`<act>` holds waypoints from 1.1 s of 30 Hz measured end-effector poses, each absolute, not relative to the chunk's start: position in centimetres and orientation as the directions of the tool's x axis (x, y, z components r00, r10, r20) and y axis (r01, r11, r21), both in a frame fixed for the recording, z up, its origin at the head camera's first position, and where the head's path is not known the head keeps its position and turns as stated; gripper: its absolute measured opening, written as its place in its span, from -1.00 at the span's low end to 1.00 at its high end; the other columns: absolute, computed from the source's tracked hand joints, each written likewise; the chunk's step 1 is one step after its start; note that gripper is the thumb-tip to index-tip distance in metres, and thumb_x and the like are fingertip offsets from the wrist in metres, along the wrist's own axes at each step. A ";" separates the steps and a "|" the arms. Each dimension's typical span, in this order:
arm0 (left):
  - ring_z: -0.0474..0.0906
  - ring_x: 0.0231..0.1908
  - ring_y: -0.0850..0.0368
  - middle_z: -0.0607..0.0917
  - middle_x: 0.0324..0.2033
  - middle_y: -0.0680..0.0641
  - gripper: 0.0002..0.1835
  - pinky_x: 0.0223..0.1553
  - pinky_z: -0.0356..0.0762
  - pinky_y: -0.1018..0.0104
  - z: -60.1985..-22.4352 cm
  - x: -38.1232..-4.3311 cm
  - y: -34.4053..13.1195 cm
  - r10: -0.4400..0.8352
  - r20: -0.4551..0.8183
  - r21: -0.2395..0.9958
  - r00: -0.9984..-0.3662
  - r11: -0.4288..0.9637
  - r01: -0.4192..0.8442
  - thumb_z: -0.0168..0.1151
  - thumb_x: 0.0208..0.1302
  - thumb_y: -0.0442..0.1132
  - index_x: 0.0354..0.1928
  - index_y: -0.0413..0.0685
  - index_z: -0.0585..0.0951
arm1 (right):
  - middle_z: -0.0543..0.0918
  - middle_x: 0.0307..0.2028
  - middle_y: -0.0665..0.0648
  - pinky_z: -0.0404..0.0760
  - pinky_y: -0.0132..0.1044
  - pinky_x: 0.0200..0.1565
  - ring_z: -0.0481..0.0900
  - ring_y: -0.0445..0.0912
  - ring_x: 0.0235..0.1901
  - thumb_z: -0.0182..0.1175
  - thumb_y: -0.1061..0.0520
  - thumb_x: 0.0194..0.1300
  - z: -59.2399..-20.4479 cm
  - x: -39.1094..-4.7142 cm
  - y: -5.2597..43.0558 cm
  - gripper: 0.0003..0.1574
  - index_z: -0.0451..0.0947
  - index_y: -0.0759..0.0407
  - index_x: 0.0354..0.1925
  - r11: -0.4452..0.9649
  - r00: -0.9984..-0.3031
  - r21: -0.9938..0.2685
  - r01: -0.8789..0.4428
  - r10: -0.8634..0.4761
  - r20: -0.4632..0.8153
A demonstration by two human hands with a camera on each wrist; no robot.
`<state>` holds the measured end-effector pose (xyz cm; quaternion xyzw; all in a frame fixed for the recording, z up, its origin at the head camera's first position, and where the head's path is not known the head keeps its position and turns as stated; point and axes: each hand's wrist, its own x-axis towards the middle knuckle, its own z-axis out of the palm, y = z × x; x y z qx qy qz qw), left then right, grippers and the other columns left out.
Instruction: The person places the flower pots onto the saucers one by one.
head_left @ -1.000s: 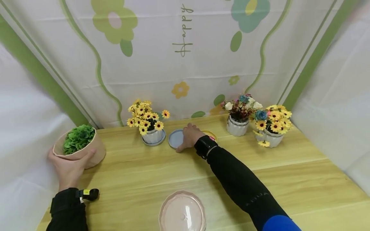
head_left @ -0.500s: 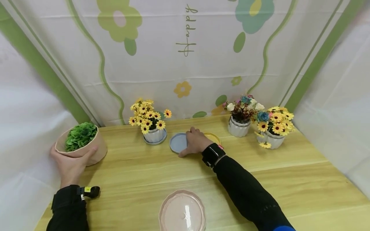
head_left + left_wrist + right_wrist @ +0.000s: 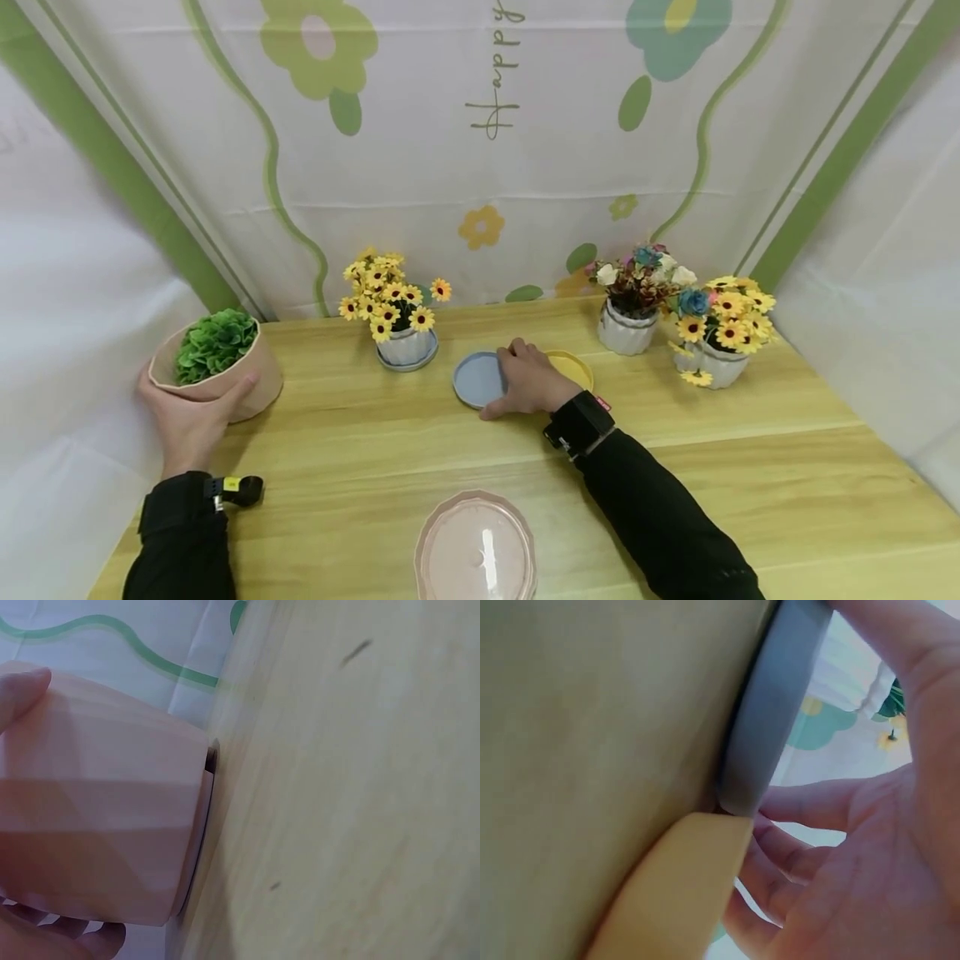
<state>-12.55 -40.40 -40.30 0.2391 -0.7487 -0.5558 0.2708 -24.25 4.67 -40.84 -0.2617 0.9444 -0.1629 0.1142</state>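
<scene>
A pink pot (image 3: 264,375) with a leafy green plant (image 3: 216,343) stands at the table's left edge. My left hand (image 3: 187,421) grips its near side, thumb along the wall; in the left wrist view the fingers curl under the pot (image 3: 97,802). Farther right, my right hand (image 3: 531,379) holds a blue-grey saucer (image 3: 476,380) by its rim. In the right wrist view the thumb is at one end of that saucer (image 3: 772,705) and the fingers at the other. A yellow saucer (image 3: 576,372) lies right beside it, partly hidden by the hand.
A white pot (image 3: 405,346) of yellow flowers stands on another blue-grey saucer at the back. Two more white pots with flowers, one mixed (image 3: 628,333) and one mostly yellow (image 3: 723,367), are at the back right. A pink saucer (image 3: 475,546) lies in front.
My right hand has moved slightly right and nearer, and the blue-grey and yellow saucers have shifted with it. The left hand keeps its grip on the pink pot. The head view has shifted a little.
</scene>
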 end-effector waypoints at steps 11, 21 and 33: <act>0.03 0.56 0.28 0.00 0.63 0.16 0.28 0.64 -0.03 0.39 -40.4 -12.6 -40.3 -0.668 0.129 0.971 -0.733 0.234 -0.043 0.64 0.10 -0.25 0.61 0.44 -0.13 | 0.41 0.32 0.31 0.55 0.05 0.33 0.41 0.16 0.25 0.60 -0.44 0.01 -39.9 -22.3 7.6 0.47 0.24 0.33 0.57 0.796 -0.794 -0.332 -0.507 -0.581 -0.178; -0.02 0.58 0.30 -0.03 0.63 0.19 0.30 0.66 -0.08 0.40 -39.9 -12.7 -40.4 -0.654 0.106 0.978 -0.749 0.203 -0.039 0.64 0.11 -0.27 0.60 0.46 -0.15 | 0.44 0.28 0.31 0.58 0.09 0.28 0.44 0.16 0.23 0.66 -0.37 -0.03 -40.2 -20.0 13.0 0.49 0.24 0.37 0.56 0.791 -0.808 -0.387 -0.474 -0.566 -0.166; -0.02 0.58 0.31 -0.05 0.64 0.19 0.30 0.66 -0.07 0.41 -39.4 -12.4 -39.9 -0.663 0.067 0.981 -0.745 0.181 -0.074 0.64 0.11 -0.26 0.60 0.46 -0.16 | 0.46 0.23 0.34 0.60 0.14 0.23 0.51 0.18 0.20 0.66 -0.40 -0.08 -40.4 -18.0 20.7 0.52 0.26 0.45 0.52 0.808 -0.848 -0.402 -0.431 -0.515 -0.126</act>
